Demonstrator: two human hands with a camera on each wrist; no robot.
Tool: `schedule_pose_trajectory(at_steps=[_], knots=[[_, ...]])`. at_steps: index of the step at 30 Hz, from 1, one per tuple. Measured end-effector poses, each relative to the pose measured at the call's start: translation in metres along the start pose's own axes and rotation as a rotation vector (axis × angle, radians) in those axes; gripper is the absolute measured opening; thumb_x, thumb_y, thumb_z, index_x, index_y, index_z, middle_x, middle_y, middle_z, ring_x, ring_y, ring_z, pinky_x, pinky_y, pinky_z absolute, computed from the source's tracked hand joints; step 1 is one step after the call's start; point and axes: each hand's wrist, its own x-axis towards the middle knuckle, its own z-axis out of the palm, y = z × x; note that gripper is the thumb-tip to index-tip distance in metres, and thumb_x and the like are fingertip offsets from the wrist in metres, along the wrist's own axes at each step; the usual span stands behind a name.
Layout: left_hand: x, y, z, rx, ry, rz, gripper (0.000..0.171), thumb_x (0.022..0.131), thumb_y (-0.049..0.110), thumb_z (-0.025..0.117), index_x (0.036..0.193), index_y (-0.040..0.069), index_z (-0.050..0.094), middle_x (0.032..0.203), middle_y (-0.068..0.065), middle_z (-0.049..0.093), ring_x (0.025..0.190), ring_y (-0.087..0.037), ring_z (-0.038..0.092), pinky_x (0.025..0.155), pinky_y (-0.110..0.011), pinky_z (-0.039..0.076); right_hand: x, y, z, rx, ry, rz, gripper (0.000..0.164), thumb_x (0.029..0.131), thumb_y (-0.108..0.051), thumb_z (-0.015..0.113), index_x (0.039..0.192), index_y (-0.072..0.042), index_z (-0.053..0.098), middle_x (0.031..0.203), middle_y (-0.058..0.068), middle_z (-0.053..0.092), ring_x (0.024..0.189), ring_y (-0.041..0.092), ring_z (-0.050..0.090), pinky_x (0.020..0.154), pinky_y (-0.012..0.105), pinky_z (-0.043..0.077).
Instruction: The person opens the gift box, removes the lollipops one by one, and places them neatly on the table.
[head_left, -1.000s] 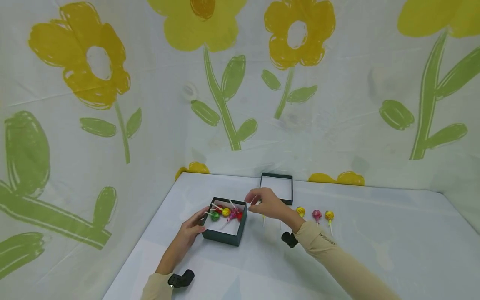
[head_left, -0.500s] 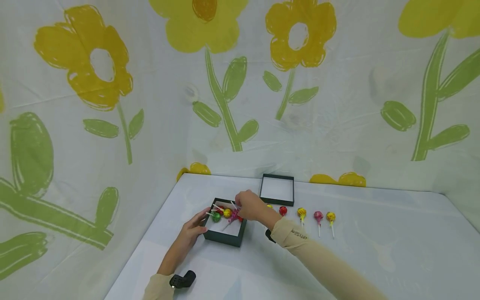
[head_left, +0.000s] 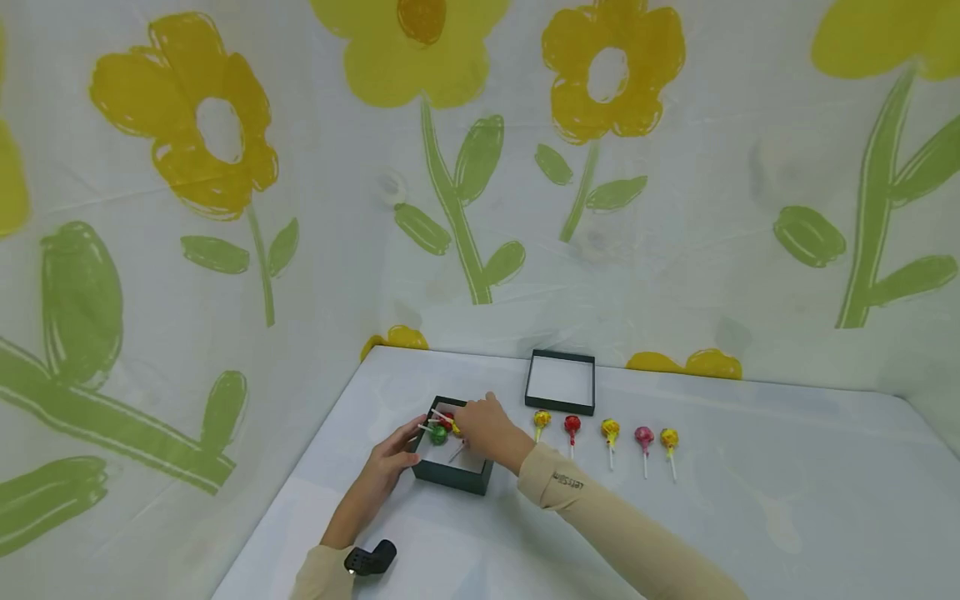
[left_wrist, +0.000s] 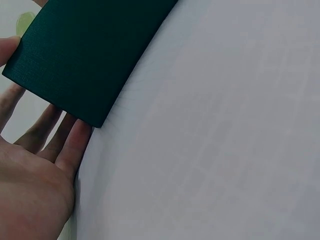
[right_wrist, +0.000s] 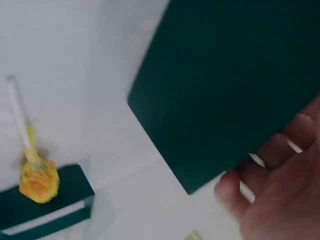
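A dark green open-topped box (head_left: 450, 477) with a white inside sits on the table. My left hand (head_left: 384, 462) grips its left side, the thumb near the front corner and the fingers along the wall. In the box lie a green lollipop (head_left: 438, 434) and others with red and yellow wrappers, white sticks poking up at the left. My right hand (head_left: 487, 429) reaches over the right rim, covering part of the contents. In the right wrist view, the box wall (right_wrist: 225, 100) hides its fingertips, so I cannot tell whether they hold a lollipop.
Behind the box lies its dark green lid (head_left: 561, 381), white inside up. Right of the box runs a row of lollipops: a yellow one (head_left: 542, 418), a red one (head_left: 572, 425), another yellow one (head_left: 611, 429), a pink one (head_left: 643, 436) and a yellow one at the end (head_left: 669, 437).
My right hand has moved left from beside the box to over its inside, uncovering the yellow and red lollipops in the row. My left hand keeps its hold on the box.
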Motion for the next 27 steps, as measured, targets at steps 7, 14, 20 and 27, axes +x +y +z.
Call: schedule_pose_trajectory(at_steps=[7,14,20,27], knots=[[0.0,0.0,-0.001,-0.009,-0.015,0.0,0.057,0.089,0.006,0.054,0.144,0.017,0.041,0.153,-0.009,0.024,0.141,-0.034,0.015,0.111,-0.057,0.011,0.003,0.014,0.006,0.413,-0.11,-0.088,0.007,0.079,-0.008,0.076,0.083,-0.009,0.071,0.073,-0.005,0.059,0.068,0.008,0.051,0.062,0.019,0.048],[-0.002,0.001,-0.001,0.005,-0.004,-0.007,0.057,0.089,0.007,0.054,0.144,0.016,0.041,0.153,-0.011,0.024,0.141,-0.035,0.014,0.11,-0.059,0.011,0.01,0.03,0.003,0.698,-0.174,-0.095,0.019,0.075,0.008,0.072,0.09,-0.004,0.071,0.082,-0.001,0.064,0.072,0.009,0.055,0.062,0.02,0.05],[-0.002,0.002,-0.002,-0.002,0.012,-0.013,0.057,0.088,0.007,0.054,0.143,0.015,0.042,0.153,-0.011,0.025,0.141,-0.036,0.015,0.111,-0.059,0.009,0.012,0.028,-0.003,0.621,-0.261,-0.052,0.02,0.073,0.003,0.076,0.089,-0.007,0.07,0.081,-0.003,0.062,0.071,0.009,0.055,0.062,0.021,0.049],[-0.001,0.002,0.001,-0.006,0.014,-0.008,0.055,0.089,0.006,0.053,0.142,0.016,0.044,0.152,-0.01,0.028,0.14,-0.034,0.018,0.111,-0.057,0.009,0.013,0.02,0.0,0.429,-0.392,0.017,0.021,0.067,-0.014,0.086,0.077,-0.019,0.068,0.079,-0.009,0.057,0.072,0.01,0.053,0.069,0.026,0.049]])
